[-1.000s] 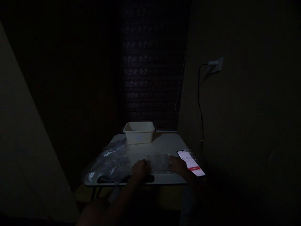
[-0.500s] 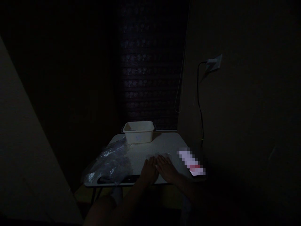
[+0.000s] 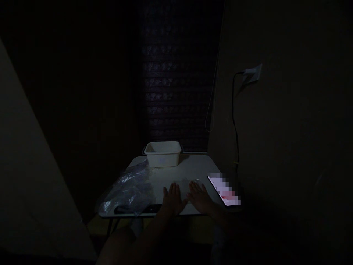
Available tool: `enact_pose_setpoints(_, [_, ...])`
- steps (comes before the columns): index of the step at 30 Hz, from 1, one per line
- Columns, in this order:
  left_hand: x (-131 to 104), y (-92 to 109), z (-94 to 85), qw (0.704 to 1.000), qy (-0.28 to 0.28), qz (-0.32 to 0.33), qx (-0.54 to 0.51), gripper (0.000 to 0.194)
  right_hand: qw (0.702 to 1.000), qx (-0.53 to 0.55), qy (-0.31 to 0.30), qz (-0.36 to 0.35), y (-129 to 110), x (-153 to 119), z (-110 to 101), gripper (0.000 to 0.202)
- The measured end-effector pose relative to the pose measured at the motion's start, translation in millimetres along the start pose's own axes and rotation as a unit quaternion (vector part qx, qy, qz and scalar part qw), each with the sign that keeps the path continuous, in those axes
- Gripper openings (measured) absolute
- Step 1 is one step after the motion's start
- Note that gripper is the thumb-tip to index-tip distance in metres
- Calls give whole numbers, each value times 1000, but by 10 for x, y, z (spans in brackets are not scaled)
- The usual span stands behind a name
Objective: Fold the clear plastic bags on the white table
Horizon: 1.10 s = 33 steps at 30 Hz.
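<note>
My left hand (image 3: 173,200) lies flat near the front of the table, fingers stretched out and thumb toward the right. Beside it my right hand (image 3: 199,197) is also flat, its fingers pointing away from me. Both palms press on a thin clear plastic sheet or bag (image 3: 184,185), faint against the white tabletop; the hands hide much of it. The two thumbs are close together. To the left spreads a crumpled pile of clear plastic bags (image 3: 129,187), which hangs a little over the table's left edge.
A white plastic tub (image 3: 163,159) stands at the back of the small folding table (image 3: 193,165). At the right edge lies a lit phone (image 3: 224,190), its screen blurred. A black cord (image 3: 234,117) runs down from a wall outlet (image 3: 252,73). The room is very dark.
My hands have moved apart: the left hand has slid slightly left and the right slightly right, with fingers more spread. More of the clear plastic shows between them.
</note>
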State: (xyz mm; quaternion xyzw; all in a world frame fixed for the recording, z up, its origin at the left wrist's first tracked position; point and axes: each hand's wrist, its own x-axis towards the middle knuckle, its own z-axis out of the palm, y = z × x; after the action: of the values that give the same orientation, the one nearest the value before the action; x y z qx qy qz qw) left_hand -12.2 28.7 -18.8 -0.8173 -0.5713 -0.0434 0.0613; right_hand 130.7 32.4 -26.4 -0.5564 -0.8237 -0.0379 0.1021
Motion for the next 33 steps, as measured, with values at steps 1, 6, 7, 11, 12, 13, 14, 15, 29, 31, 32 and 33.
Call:
enact_pose_setpoints(1, [-4,0,-13,1000,-3,-2,-2,68,1000,0,-4,8,17,-5,-8,53])
enact_pose_setpoints(6, [-40,-27,-31,1000,1,-8,-12,74,999,1,-19,38,79,-17,-85,54])
enact_pose_setpoints(7, [-52,-38,-28,1000,4,-9,-11,74,999,-1,-20,43,87,-14,-107,54])
enact_pose_setpoints(11, [-95,-94,-49,999,16,-36,1,73,999,-14,-4,44,90,35,-172,50])
enact_pose_setpoints(12, [-100,-109,-66,999,22,-39,3,70,999,-13,2,45,79,56,-177,49])
enact_pose_setpoints(13, [-99,-124,-85,999,29,-36,3,65,999,-11,6,45,62,80,-176,49])
enact_pose_setpoints(14, [-94,-135,-103,999,35,-27,1,60,999,-8,9,42,41,105,-170,49])
enact_pose_setpoints(15, [-83,-142,-118,999,39,-14,-3,56,999,-4,11,38,15,130,-159,50])
enact_pose_setpoints(29, [38,-54,79,999,39,-14,13,58,999,-7,10,-35,-150,196,18,50])
enact_pose_setpoints(31, [33,-66,64,999,34,-28,17,63,999,-11,16,-26,-132,189,21,50])
enact_pose_setpoints(32, [31,-70,53,999,28,-35,18,65,1000,-12,16,-20,-121,187,22,50])
enact_pose_setpoints(33, [29,-74,41,999,22,-40,18,67,1000,-14,15,-15,-107,187,23,50])
